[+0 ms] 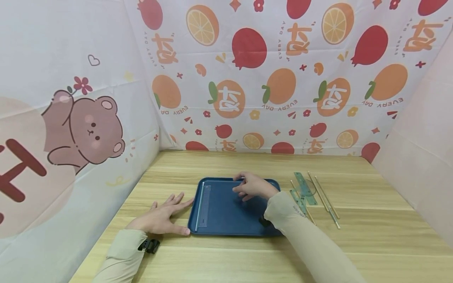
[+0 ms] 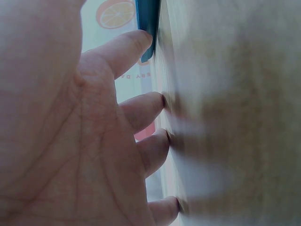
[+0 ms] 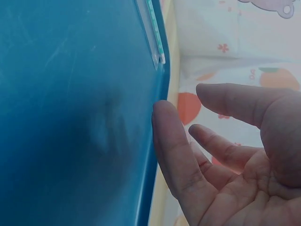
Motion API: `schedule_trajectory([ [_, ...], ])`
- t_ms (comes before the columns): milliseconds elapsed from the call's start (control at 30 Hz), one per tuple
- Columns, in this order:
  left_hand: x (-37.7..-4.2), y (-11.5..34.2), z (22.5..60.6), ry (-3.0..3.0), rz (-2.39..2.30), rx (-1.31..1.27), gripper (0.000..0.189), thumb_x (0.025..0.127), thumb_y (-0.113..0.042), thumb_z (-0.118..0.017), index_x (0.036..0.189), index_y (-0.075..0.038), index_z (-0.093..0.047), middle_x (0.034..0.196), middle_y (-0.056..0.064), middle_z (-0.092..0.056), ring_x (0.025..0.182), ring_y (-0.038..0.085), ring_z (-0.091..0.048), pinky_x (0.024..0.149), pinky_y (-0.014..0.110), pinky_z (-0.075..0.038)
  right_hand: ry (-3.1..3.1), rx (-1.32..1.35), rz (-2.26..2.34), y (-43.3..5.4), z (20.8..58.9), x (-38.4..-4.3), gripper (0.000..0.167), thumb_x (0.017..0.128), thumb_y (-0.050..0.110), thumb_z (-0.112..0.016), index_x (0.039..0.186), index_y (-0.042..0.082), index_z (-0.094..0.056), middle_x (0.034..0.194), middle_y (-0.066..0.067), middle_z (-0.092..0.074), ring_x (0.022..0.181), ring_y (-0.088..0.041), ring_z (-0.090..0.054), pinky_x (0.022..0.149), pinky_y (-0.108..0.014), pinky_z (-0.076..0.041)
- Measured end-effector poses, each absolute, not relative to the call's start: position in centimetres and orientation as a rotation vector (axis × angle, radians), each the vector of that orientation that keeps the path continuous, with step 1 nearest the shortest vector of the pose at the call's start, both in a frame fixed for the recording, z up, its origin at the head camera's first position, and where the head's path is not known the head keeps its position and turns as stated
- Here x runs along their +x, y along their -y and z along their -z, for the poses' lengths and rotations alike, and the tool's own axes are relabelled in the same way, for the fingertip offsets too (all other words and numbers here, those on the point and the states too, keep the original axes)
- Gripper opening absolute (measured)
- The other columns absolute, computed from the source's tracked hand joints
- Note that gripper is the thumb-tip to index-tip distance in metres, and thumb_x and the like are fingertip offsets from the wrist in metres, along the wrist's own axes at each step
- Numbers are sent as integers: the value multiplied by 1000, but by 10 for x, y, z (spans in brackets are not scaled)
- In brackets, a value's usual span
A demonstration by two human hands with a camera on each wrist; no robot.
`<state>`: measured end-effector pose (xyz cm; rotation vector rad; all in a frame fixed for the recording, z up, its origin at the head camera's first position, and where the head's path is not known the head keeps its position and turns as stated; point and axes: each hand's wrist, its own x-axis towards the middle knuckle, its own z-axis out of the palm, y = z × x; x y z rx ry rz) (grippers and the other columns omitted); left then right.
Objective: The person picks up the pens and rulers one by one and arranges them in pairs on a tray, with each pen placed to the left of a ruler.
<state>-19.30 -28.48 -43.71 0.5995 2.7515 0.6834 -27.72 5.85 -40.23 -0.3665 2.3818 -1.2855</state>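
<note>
A dark blue tray (image 1: 230, 222) lies on the wooden table. Along its left side are a thin teal stick with pale marks (image 1: 200, 204) and a clear ruler (image 1: 205, 208), side by side. My left hand (image 1: 161, 218) rests spread on the table, with index finger and thumb at the tray's left rim. Over the tray hovers my right hand (image 1: 253, 186), fingers loosely bent and apart. Nothing shows between the fingers of the right hand (image 3: 225, 160) in the right wrist view, where the tray's surface lies beside the fingertips.
Right of the tray lie a green ruler (image 1: 304, 186), another green measuring piece (image 1: 298, 200) and several thin sticks (image 1: 323, 196), some crossing each other. Patterned cloth (image 1: 247, 129) hangs behind the table, with more cloth at both sides.
</note>
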Motion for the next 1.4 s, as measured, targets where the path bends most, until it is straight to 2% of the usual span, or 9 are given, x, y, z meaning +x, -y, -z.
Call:
schedule_trajectory([
  [667, -192, 283, 436, -2757, -671, 609, 105, 82, -62, -87, 168, -25, -40, 177, 28, -16, 162, 60, -7, 111, 94, 0, -2403, -366, 1367, -117, 409, -266, 51, 106, 17, -70, 151, 1, -54, 103, -14, -65, 103, -33, -76, 81, -42, -68],
  [900, -192, 282, 436, -2758, -672, 607, 105, 82, -62, -87, 168, -25, -40, 178, 28, -16, 162, 60, -7, 111, 94, 0, -2420, -364, 1418, -140, 409, -256, 52, 106, 17, -70, 152, 0, -52, 104, -14, -67, 105, -38, -77, 80, -43, -68],
  [1067, -193, 283, 437, -2759, -669, 608, 105, 82, -62, -87, 168, -26, -39, 178, 28, -16, 163, 59, -6, 112, 94, 0, -2428, -377, 1443, -156, 406, -248, 50, 107, 19, -68, 151, 2, -52, 105, -14, -65, 110, -41, -76, 84, -45, -68],
  [1400, -193, 284, 438, -2757, -667, 607, 105, 82, -63, -87, 168, -27, -39, 178, 27, -16, 163, 59, -6, 112, 94, 0, -2483, -342, 1500, -185, 406, -232, 51, 107, 19, -68, 153, 3, -52, 111, -16, -63, 109, -39, -77, 87, -47, -67],
])
